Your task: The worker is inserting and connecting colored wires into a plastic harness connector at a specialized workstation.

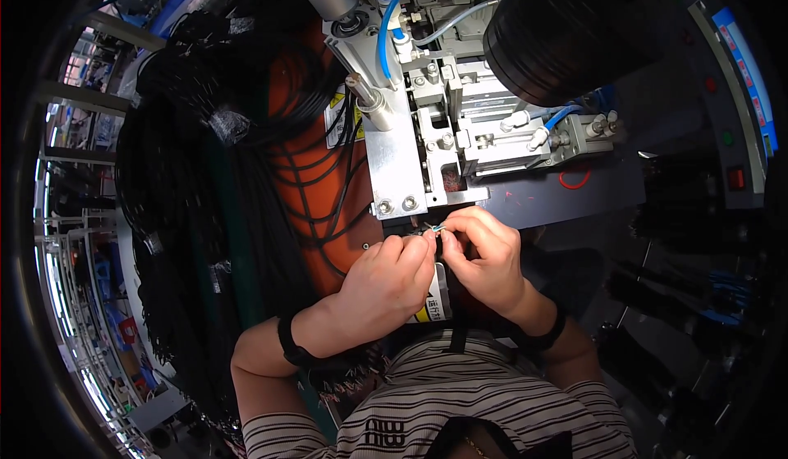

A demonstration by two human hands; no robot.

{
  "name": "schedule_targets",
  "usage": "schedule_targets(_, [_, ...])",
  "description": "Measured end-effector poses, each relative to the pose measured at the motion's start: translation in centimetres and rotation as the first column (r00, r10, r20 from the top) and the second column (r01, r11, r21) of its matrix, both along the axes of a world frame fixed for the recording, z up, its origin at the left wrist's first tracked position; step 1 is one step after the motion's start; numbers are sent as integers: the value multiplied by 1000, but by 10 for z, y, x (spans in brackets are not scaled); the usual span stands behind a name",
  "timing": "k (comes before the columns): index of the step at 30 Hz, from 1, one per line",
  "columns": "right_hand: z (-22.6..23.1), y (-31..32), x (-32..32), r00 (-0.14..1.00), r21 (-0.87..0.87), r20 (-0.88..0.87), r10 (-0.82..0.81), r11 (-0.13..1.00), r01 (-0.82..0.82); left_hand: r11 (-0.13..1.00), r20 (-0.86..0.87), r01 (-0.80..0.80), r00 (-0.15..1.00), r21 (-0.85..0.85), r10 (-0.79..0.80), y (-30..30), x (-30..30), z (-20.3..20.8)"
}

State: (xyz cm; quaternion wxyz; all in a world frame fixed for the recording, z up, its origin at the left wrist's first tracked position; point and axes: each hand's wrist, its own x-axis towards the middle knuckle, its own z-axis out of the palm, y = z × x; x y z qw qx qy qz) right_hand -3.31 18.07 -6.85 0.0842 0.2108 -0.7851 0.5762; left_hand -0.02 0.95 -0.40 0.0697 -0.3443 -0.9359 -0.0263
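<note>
Both of my hands meet just in front of the metal machine fixture [397, 151]. Thin coloured wires [437, 228], light blue and whitish, show between my fingertips. My left hand [390, 274] is closed, its fingers curled and its thumb and fingertip pinched at the wire ends. From the other side my right hand [488, 258] pinches the same wires between thumb and forefinger. The fingers cover most of the wires, so where they lead is hidden. Nearest to the fingertips is the lower end of the fixture's bright metal plate, with two bolts in it.
Black cables [189, 172] hang and lie in thick bundles at the left, some across an orange surface [300, 164]. A large black cylinder [542, 41] overhangs the machine. Blue air hoses [384, 41] loop above the fixture. A panel with a red switch [736, 179] stands at the right.
</note>
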Motion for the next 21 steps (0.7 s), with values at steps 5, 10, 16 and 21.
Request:
schedule_targets(5, [9, 0, -1, 997, -26, 74, 2, 1000, 0, 1000, 6, 1, 1000, 2, -1, -1, 0, 1])
schedule_targets(10, [5, -1, -6, 1000, -46, -6, 16, 999, -17, 1000, -13, 3, 1000, -5, -3, 0, 0, -1])
schedule_targets(16, [-1, -6, -4, 986, -26, -161, -45, 999, 41, 1000, -22, 11, 1000, -23, -11, 1, 0, 0])
schedule_targets(21, [9, 1, -6, 996, -44, 78, 32, 999, -28, 1000, -14, 21, 1000, -22, -21, -1, 0, -1])
